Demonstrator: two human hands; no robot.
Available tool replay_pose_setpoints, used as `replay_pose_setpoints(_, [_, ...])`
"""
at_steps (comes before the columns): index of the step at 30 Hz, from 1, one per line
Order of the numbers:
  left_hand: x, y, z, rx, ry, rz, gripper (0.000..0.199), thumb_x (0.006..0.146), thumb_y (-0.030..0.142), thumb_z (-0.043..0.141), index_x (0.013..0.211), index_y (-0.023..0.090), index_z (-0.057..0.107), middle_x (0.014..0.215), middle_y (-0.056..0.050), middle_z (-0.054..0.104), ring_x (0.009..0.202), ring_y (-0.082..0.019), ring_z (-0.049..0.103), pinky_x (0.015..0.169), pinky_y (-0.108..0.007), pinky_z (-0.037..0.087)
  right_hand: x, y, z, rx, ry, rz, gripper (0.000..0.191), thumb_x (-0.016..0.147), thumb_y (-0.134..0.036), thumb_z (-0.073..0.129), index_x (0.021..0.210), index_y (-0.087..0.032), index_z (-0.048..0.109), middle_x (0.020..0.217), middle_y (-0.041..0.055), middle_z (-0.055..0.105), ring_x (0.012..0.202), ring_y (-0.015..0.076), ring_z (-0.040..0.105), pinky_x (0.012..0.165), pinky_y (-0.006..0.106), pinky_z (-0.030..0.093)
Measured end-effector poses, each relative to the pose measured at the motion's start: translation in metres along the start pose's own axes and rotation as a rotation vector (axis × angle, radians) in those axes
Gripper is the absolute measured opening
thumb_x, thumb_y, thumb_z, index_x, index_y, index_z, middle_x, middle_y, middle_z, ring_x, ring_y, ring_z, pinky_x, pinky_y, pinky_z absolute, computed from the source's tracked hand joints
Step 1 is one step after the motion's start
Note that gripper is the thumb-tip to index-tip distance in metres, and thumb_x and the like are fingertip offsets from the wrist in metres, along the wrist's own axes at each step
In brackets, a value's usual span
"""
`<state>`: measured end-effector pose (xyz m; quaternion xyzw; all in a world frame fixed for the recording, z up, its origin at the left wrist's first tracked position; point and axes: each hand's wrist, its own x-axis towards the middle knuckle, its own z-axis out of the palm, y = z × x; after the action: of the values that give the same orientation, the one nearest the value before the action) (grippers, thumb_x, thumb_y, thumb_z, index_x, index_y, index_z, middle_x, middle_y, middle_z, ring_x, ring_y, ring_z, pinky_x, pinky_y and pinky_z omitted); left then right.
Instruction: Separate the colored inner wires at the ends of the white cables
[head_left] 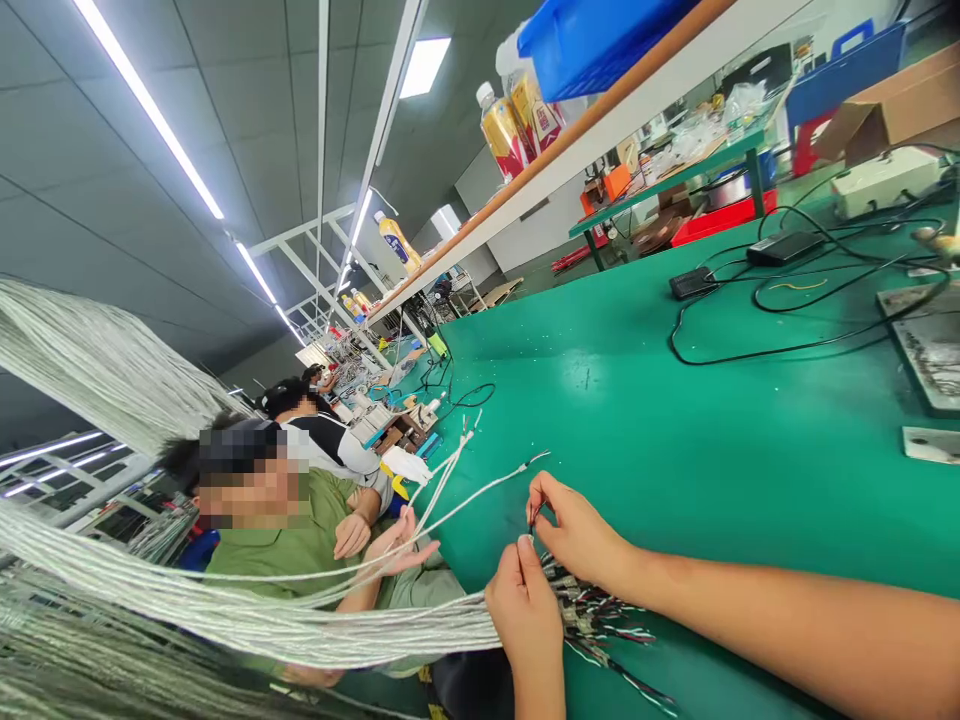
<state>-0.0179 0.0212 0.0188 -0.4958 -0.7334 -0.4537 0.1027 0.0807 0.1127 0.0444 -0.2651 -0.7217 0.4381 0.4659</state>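
My left hand (527, 600) is closed in a pinch on a white cable, just above the thick bundle of white cables (390, 635). Thumb and fingers of my right hand (574, 525) pinch thin dark wires at that cable's end, close to my left fingertips. Beneath my hands, the bundle's stripped ends (600, 620) fan out in black, red and white wires over the green table (720, 450). A loose white cable (487, 490) with bared wire tips points toward my right hand from the left.
A co-worker in a green shirt (330, 520) sits at the left, one hand (397, 545) among a few separate cables. Black adapters (784, 248) with tangled cords and a metal plate (930, 345) lie at right. Above the table runs a shelf (555, 150) with bottles and a blue basket (592, 45).
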Motion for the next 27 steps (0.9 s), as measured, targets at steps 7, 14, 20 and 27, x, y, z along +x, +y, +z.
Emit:
replay_pose_setpoints(7, [0.005,0.010,-0.003,0.019,-0.117,-0.004,0.048,0.099,0.045,0.037,0.061,0.020,0.051,0.052,0.000,0.052,0.050,-0.014,0.047,0.054,-0.025,0.028,0.005,-0.005,-0.010,-0.205,0.015,-0.028,0.021,0.076,-0.003,0.044,0.083,-0.023,0.045,0.080,0.0007,0.059,0.079,0.0196,0.054,0.071,0.030,0.036])
replay_pose_setpoints(14, [0.005,0.005,-0.003,-0.071,-0.089,-0.058,0.052,0.097,0.053,0.035,0.062,0.019,0.052,0.053,0.000,0.052,0.051,-0.014,0.046,0.054,-0.024,0.030,0.013,-0.001,-0.020,-0.363,0.073,-0.130,0.022,0.078,-0.002,0.041,0.085,-0.022,0.046,0.078,0.0020,0.057,0.077,0.0199,0.051,0.071,0.031,0.033])
replay_pose_setpoints(20, [0.006,0.000,-0.005,-0.182,-0.037,-0.138,0.054,0.097,0.058,0.033,0.066,0.018,0.052,0.057,0.000,0.051,0.056,-0.014,0.047,0.056,-0.024,0.034,0.036,0.015,-0.031,0.026,0.043,0.073,0.018,0.079,-0.005,0.044,0.085,-0.022,0.045,0.074,-0.0010,0.056,0.068,0.0163,0.049,0.064,0.029,0.035])
replay_pose_setpoints(27, [0.002,-0.002,-0.005,-0.242,-0.001,-0.156,0.050,0.097,0.056,0.035,0.067,0.018,0.051,0.060,0.002,0.048,0.057,-0.013,0.044,0.058,-0.024,0.032,0.026,-0.013,-0.022,0.565,-0.374,0.446,0.032,0.068,-0.013,0.056,0.100,-0.019,0.052,0.079,0.0012,0.067,0.066,0.0133,0.058,0.061,0.026,0.043])
